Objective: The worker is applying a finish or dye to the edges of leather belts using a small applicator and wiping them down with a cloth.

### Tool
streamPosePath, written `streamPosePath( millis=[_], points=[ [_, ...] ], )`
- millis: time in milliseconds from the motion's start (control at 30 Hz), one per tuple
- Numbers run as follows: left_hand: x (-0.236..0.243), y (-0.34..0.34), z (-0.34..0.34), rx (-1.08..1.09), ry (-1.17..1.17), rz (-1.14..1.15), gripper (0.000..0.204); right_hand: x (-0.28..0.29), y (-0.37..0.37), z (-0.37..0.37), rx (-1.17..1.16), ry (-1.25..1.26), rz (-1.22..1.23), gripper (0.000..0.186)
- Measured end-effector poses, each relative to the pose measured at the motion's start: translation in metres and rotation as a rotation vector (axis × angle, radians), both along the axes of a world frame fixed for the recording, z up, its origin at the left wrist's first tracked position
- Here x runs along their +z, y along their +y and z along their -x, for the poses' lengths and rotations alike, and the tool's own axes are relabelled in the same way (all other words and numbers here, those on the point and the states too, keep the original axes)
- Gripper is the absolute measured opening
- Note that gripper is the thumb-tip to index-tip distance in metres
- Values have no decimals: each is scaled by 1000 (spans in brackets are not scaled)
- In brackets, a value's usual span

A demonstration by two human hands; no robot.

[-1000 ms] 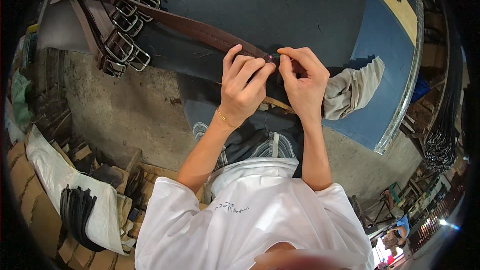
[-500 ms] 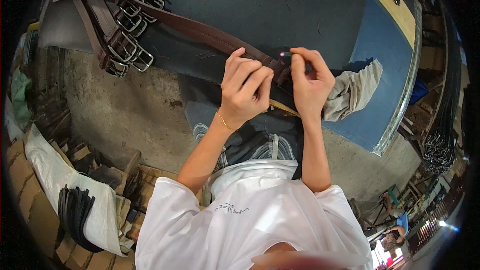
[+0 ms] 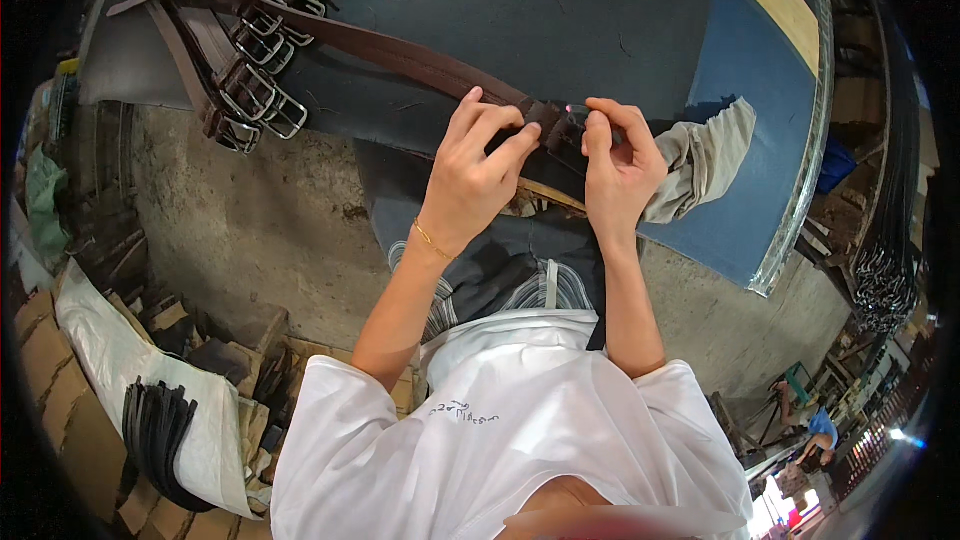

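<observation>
A dark brown leather belt [image 3: 425, 62] stretches across the black tabletop from the upper left toward my hands. My left hand [image 3: 465, 175] is closed on the belt close to its near end, fingertips pressing by a dark leather loop there. Just to the right, my right hand [image 3: 625, 165] pinches a small thing with a bright pinkish tip, held close beside the belt end. My fingers hide most of that small thing, so its kind cannot be told. A crumpled beige cloth [image 3: 712, 162] lies to the right of my right hand.
Several brown belts with metal buckles [image 3: 262, 90] are piled at the upper left. A blue sheet [image 3: 735, 210] covers the table's right side. Black straps [image 3: 160, 435] lie on white sheeting at the lower left, and more straps with buckles [image 3: 885, 285] hang at the right.
My left fingers have loosened a little and shifted slightly left, exposing more of the belt end. My right hand has stayed nearly in place, its small thing still beside the belt. The view has shifted slightly.
</observation>
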State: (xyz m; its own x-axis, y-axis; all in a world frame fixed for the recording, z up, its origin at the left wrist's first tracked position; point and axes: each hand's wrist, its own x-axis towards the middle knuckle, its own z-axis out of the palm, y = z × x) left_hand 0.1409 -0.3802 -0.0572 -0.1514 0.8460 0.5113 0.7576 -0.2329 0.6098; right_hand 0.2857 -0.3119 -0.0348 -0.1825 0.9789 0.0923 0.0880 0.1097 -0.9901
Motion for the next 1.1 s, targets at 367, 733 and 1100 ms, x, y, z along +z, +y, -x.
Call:
streamPosePath(
  millis=[367, 733, 1100],
  points=[
    [0, -1, -12, 78, -88, -56, 17, -6, -8, -11, 99, -244, -231, 11],
    [-4, -2, -13, 96, -104, -68, 16, -2, -8, -7, 134, -311, -243, 12],
    [12, -2, -10, 90, -115, 30, 24, -6, -6, -14, -40, 47, 45, 10]
  ],
)
